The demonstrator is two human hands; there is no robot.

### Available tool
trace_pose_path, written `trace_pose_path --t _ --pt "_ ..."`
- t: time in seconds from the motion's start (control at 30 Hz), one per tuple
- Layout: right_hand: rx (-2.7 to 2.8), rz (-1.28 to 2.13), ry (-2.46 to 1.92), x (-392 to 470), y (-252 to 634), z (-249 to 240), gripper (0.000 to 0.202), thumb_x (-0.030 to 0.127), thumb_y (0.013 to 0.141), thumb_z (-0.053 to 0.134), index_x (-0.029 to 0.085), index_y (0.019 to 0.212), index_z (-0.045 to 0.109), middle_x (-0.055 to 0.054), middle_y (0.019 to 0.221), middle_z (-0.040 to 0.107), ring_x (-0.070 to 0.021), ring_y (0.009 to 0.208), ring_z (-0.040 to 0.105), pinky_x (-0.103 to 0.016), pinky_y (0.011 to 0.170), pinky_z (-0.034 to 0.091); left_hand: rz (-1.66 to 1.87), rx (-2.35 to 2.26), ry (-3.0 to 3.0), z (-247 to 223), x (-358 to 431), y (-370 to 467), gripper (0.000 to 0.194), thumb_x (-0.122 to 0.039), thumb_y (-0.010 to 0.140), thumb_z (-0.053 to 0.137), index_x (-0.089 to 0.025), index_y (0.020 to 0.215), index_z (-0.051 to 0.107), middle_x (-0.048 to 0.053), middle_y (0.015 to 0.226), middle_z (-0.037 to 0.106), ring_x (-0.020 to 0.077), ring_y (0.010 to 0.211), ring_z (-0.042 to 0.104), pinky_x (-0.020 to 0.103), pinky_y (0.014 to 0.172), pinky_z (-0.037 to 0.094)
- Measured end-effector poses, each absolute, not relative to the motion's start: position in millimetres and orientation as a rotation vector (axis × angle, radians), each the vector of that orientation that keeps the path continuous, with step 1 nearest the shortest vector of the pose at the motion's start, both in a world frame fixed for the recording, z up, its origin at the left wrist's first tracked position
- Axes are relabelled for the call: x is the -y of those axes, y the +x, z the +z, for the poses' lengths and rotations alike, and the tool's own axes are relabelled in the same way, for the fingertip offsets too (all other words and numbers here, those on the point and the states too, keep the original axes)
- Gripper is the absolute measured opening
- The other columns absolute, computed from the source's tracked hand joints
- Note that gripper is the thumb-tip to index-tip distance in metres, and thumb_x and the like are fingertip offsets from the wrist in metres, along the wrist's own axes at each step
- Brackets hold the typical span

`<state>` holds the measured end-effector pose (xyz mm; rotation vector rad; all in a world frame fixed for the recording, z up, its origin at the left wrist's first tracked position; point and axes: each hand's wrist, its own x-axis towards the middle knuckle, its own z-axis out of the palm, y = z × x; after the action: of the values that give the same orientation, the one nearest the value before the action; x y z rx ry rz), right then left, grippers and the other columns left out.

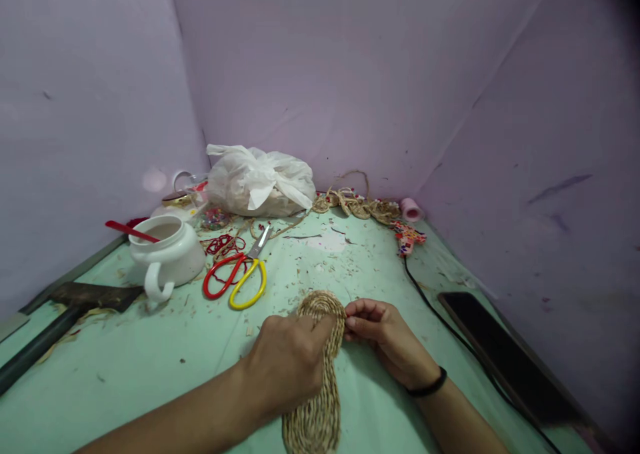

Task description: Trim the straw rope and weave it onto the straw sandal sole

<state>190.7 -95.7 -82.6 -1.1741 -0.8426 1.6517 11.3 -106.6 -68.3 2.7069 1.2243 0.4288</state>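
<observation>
A sole-shaped piece of coiled straw braid (313,427) lies lengthwise in front of me on the green tabletop, its rounded far end showing past my knuckles. My left hand (290,361) is curled over its narrow middle and grips it, with the index finger laid across the far part. At the far right edge, the fingertips of my right hand (380,334) are pinched together, touching or almost touching the braid. Whatever is between those fingertips is too small to make out. A black band (429,383) circles my right wrist.
Scissors (245,274) with red and yellow handles lie left of centre, beside red thread (224,244) and a white pot (167,251). A hammer (75,307) is far left. Behind are a white plastic bag (260,181) and straw pieces (355,204). A corded patterned tool (407,237) and black phone-like slab (500,354) are right.
</observation>
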Motion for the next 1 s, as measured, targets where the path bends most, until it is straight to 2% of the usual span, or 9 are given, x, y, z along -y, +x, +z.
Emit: trace_pose_path --t 0.2,0.4,0.5,0.77,1.0 --pt "0.86 1.647 -1.177 95 190 -84 0.021 0.02 0.047 0.079 0.013 0.061 0.065 0.0 0.053 0.063 -0.0088 0.047 0.055 -0.022 0.051 0.044 0.437 -1.448 2.619 -69 107 -5 0.037 -0.014 0.074 0.04 -0.018 0.108 0.053 0.005 0.067 0.063 0.018 0.057 0.058 0.029 0.053 0.042" --pt "0.857 1.65 -1.182 95 190 -83 0.021 0.02 0.047 0.079 0.013 0.061 0.065 0.0 0.054 0.064 -0.0089 0.048 0.056 -0.022 0.052 0.045 0.272 -1.535 2.601 -73 108 2 0.046 -0.013 0.07 0.041 -0.013 0.116 0.049 0.011 0.072 0.065 0.0236 0.06 0.06 0.033 0.054 0.043" --pt "0.862 1.654 -1.171 95 190 -83 0.021 0.02 0.048 0.079 0.013 0.062 0.064 0.0 0.054 0.063 -0.0086 0.048 0.056 -0.021 0.051 0.045 0.258 -1.539 2.653 -73 110 6 0.044 -0.013 0.07 0.041 -0.01 0.113 0.052 0.012 0.069 0.064 0.0245 0.058 0.059 0.035 0.052 0.043" --pt "0.872 1.645 -1.172 95 190 -84 0.021 0.02 0.047 0.079 0.013 0.061 0.065 0.0 0.054 0.063 -0.0085 0.047 0.055 -0.021 0.051 0.045 0.305 -1.456 2.771 -74 112 18 0.036 -0.012 0.066 0.042 -0.011 0.099 0.056 0.011 0.069 0.063 0.022 0.057 0.058 0.031 0.05 0.044" --pt "0.87 1.654 -1.159 94 190 -84 0.021 0.019 0.047 0.078 0.013 0.062 0.065 0.001 0.051 0.064 -0.0075 0.044 0.055 -0.019 0.049 0.044 0.38 -1.339 2.806 -73 114 26 0.034 -0.011 0.068 0.038 -0.012 0.097 0.054 0.011 0.07 0.061 0.0253 0.058 0.058 0.037 0.049 0.046"
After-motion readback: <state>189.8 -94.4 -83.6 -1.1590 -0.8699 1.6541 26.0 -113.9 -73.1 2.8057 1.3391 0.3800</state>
